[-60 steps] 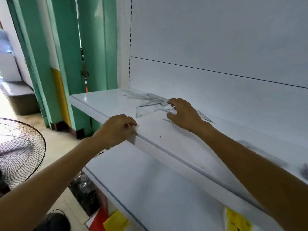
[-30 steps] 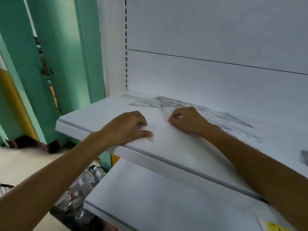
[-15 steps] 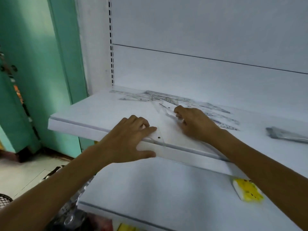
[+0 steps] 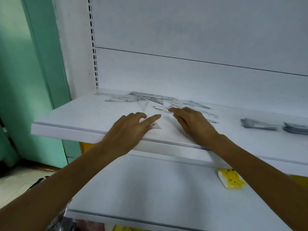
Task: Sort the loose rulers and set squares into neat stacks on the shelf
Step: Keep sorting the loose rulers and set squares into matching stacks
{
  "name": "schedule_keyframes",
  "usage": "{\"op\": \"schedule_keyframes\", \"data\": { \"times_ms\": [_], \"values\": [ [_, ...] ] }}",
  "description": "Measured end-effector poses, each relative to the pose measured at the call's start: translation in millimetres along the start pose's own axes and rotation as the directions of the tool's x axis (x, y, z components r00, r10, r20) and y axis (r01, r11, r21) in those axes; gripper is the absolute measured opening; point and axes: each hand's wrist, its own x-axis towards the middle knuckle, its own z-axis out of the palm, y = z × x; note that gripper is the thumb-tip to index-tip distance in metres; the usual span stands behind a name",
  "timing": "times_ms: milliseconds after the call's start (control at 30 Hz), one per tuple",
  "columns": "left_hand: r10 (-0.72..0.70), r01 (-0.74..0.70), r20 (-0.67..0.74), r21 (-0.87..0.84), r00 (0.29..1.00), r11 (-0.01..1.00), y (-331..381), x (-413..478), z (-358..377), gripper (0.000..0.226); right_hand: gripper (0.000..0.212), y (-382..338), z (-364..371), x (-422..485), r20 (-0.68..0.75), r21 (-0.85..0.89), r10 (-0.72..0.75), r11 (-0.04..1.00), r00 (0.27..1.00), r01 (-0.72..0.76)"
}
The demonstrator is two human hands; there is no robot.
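Note:
A loose heap of clear plastic rulers and set squares (image 4: 150,98) lies at the back left of the white shelf (image 4: 70,119). My left hand (image 4: 130,129) rests flat at the shelf's front edge, fingers pressing a small clear set square (image 4: 156,126). My right hand (image 4: 191,124) lies beside it, fingertips touching a clear ruler (image 4: 160,108) at the heap's near side. A larger clear set square (image 4: 144,105) lies just beyond my left hand. Two neat grey stacks (image 4: 258,125) sit at the right of the shelf.
A lower white shelf (image 4: 150,189) carries a yellow packet (image 4: 231,180). A green door frame (image 4: 33,64) stands to the left. The slotted upright (image 4: 93,47) and white back panel close the shelf behind. Dark items lie on the floor at the lower left.
The view has swung right and closer, and the stacks on the right have come into sight. My left hand has slid forward over the small set square; my right hand's fingers have spread toward the heap.

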Motion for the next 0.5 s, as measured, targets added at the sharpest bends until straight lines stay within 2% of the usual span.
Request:
{"op": "schedule_keyframes", "data": {
  "times_ms": [100,200,267,367,500],
  "values": [
    [-0.068,0.070,0.018,-0.101,0.997,0.992,6,19,16,0.044,0.034,18,-9,-13,0.004,0.011,0.079,0.997,0.997,-0.079],
    [-0.117,0.151,0.137,-0.276,0.984,0.949,18,43,26,0.056,0.036,42,-22,-30,0.000,-0.015,0.162,0.987,0.987,-0.162],
    [-0.088,0.141,0.166,-0.339,0.982,0.930,29,60,34,0.063,0.036,59,-33,-44,-0.020,-0.014,0.229,0.973,0.973,-0.230],
    [-0.022,0.090,0.173,-0.397,0.985,0.913,48,86,46,0.056,0.035,87,-49,-68,-0.067,0.019,0.329,0.944,0.942,-0.329],
    [0.028,0.038,0.139,-0.446,0.990,0.894,81,113,60,0.061,0.049,130,-73,-95,-0.116,0.045,0.486,0.874,0.866,-0.484]
  ]
}}
